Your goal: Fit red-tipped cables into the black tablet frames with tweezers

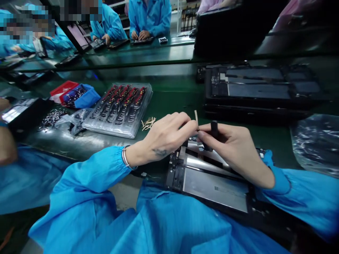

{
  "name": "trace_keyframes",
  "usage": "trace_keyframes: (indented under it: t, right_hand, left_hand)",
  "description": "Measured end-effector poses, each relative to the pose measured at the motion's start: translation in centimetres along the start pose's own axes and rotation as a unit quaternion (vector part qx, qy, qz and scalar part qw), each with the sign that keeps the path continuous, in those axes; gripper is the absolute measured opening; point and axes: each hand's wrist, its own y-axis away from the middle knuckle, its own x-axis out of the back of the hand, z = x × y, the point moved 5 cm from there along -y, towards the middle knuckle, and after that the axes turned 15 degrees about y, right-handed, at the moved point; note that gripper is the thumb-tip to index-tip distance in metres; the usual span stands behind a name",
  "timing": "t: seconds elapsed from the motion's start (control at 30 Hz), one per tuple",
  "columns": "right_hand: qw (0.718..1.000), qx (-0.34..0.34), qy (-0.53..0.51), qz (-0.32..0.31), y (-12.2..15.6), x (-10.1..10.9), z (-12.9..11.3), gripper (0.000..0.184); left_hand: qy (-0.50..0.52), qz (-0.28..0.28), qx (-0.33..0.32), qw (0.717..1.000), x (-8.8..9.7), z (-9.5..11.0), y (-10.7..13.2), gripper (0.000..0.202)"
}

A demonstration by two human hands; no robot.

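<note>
Above an opened tablet point(215, 188) with silver battery cells, my two hands meet at the fingertips. My left hand point(169, 134) is pinched closed, and a narrow beige strip point(196, 116) sticks up at its fingertips. My right hand point(233, 148) is closed with thumb and forefinger around a small black part point(214, 128), whose exact kind I cannot make out. The fingertips hide where strip and part meet. The tablet lies tilted at the table's near edge, partly covered by both hands. Left of my left hand lies a small pile of beige strips point(148, 123).
A clear plastic tray point(132, 132) holds rows of small red and black parts. Beyond it are a blue bin point(88, 97) and a red bin point(70, 84). Stacked tablets point(254, 88) stand behind my right hand, beside a plastic bag point(315, 144). Co-workers sit across and at left.
</note>
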Motion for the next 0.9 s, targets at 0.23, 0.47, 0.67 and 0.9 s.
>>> trace_keyframes:
  t: [0.23, 0.47, 0.67, 0.9]
  right_hand:
    - [0.989, 0.097, 0.112, 0.022, 0.3, -0.1, -0.4, 0.019]
    - [0.992, 0.069, 0.101, 0.014, 0.2, 0.0, 0.1, 0.019]
    - [0.992, -0.123, 0.006, 0.004, -0.6, 0.2, 0.9, 0.03]
    - [0.981, -0.189, -0.049, -0.013, -0.4, -0.4, 1.2, 0.034]
  left_hand:
    - [-0.094, -0.054, -0.024, 0.994, 0.0, 1.9, -0.2, 0.034]
    - [-0.077, -0.147, 0.078, 0.983, -0.2, -1.5, 0.1, 0.037]
    - [-0.083, -0.302, 0.284, 0.906, 1.0, -9.1, 4.2, 0.026]
    - [-0.015, -0.211, 0.258, 0.943, 0.4, -7.8, 4.2, 0.032]
